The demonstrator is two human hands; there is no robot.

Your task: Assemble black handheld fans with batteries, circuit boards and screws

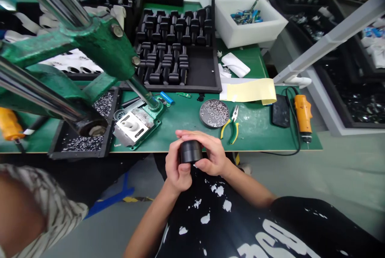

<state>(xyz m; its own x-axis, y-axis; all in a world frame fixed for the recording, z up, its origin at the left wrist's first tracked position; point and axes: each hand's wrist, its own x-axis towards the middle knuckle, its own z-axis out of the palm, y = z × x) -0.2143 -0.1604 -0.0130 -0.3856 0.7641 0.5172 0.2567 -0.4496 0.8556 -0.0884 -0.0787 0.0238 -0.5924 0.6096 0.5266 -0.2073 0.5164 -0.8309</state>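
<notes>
A black cylindrical device head (191,151) sits between my two hands just in front of the bench edge, its round end toward me. My left hand (176,165) wraps its left side, with the thumb below. From the right and over the top, my right hand (213,153) closes on the same part. Whatever lies behind the cylinder is hidden by my fingers. Beyond my hands, a round perforated dish of small screws (214,112) and yellow-green pliers (231,125) lie on the green bench (186,119).
A green press (99,41) stands at left over a white fixture plate (130,125). A black tray (200,65) holds several black T-shaped housings. An orange electric screwdriver (302,115) lies right; a white foam box (237,29) stands behind. Another person's sleeve (60,206) shows at lower left.
</notes>
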